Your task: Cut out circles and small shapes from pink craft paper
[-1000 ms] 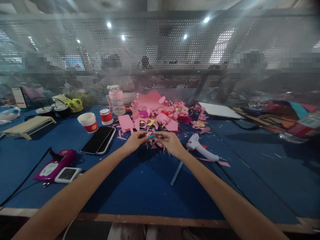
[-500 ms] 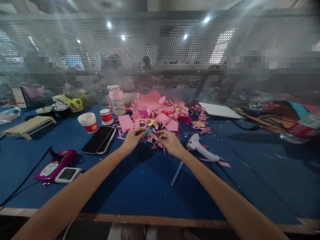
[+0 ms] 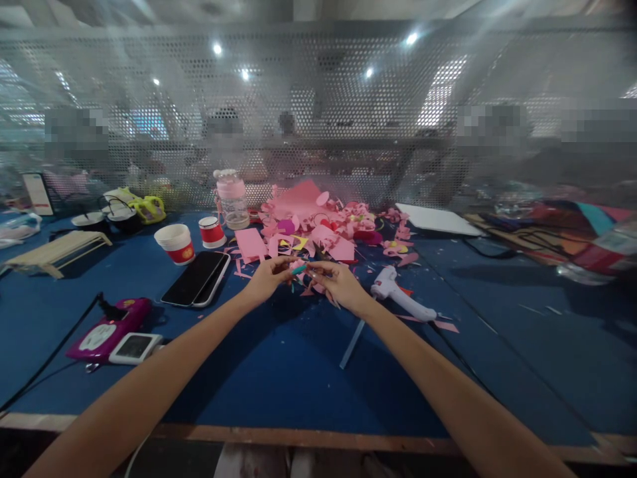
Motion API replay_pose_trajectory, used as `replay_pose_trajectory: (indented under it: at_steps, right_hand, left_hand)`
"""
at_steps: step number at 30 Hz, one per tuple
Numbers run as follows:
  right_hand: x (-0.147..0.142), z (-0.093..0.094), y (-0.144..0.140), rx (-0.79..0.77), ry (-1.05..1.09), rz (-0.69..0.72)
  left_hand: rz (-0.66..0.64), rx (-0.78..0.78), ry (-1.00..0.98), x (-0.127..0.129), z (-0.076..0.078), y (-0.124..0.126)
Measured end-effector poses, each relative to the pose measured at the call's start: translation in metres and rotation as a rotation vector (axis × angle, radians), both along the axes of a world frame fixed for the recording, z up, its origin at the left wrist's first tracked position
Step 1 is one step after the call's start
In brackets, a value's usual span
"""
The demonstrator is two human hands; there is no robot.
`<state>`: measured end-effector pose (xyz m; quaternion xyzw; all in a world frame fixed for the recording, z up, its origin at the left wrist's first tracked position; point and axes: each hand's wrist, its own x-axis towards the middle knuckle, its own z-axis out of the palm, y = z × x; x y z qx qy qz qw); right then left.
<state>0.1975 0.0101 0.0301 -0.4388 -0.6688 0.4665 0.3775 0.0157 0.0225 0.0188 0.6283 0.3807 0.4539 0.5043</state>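
Note:
My left hand (image 3: 266,280) and my right hand (image 3: 343,285) meet over the blue table, fingertips nearly together. Between them both pinch a small piece of pink paper (image 3: 297,263), partly hidden by the fingers. A bright teal tip (image 3: 299,269) shows at my left thumb; whether it is a nail or a separate thing I cannot tell. Just behind my right fingers is a dark pointed shape (image 3: 319,251), too blurred to name. Beyond the hands lies a heap of pink paper scraps (image 3: 343,222) with some yellow and magenta pieces.
Right of my right hand lies a white glue gun (image 3: 403,299) with its cord. On the left are a phone (image 3: 196,279), a paper cup (image 3: 174,242), a red-and-white cup (image 3: 212,232), a bottle (image 3: 231,199) and a purple device (image 3: 109,332). A perforated screen (image 3: 318,159) stands behind.
My fingertips have come closer together. The pink strip stretched between them earlier now shows as a small bunched piece, and the teal tip has shifted slightly right and down.

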Motion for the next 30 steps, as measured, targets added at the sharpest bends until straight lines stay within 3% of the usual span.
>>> replay_pose_trajectory:
  at_steps: [14,23,26,30]
  right_hand:
    - [-0.001,-0.004,0.003,-0.08,0.012,0.047]
    - [-0.011,0.005,-0.003,-0.33,0.193,0.027]
    - [-0.013,0.001,-0.003,-0.216,0.248,0.028]
    - [-0.01,-0.006,-0.001,0.002,0.1,-0.017]
  left_hand:
    - [0.07,0.121,0.108,-0.002,0.003,-0.003]
    - [0.021,0.12,0.129,0.003,-0.001,-0.004]
    - [0.012,0.037,0.024,0.006,-0.004,-0.004]
    - [0.002,-0.025,-0.059,0.009,-0.002,-0.008]
